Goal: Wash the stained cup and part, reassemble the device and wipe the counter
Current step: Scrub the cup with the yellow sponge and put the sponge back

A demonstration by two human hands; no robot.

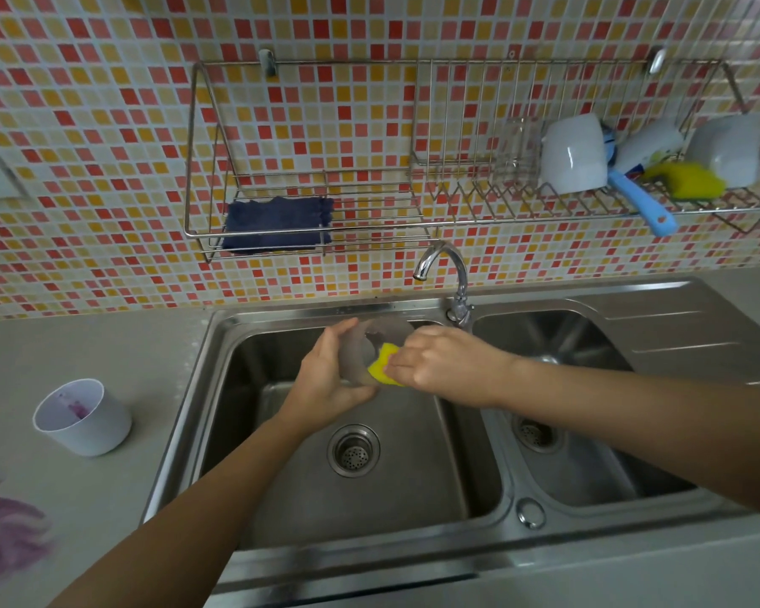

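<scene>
Over the left sink basin [281, 489] my left hand [325, 375] grips a translucent grey round part [360, 348], tilted on its side. My right hand [444, 366] pinches a yellow sponge [383, 364] and presses it against the part's rim. A white cup [82, 416] with purple stains inside stands on the counter left of the sink. A purple smear [5, 528] covers the counter at the far left edge.
A chrome faucet [446, 274] stands between the two basins, no water visible. The wall rack [413, 221] holds a dark blue cloth [277, 223], white cups [573, 153], a blue-handled brush [641, 201] and another yellow sponge [687, 182]. A drainboard [694, 326] lies at right.
</scene>
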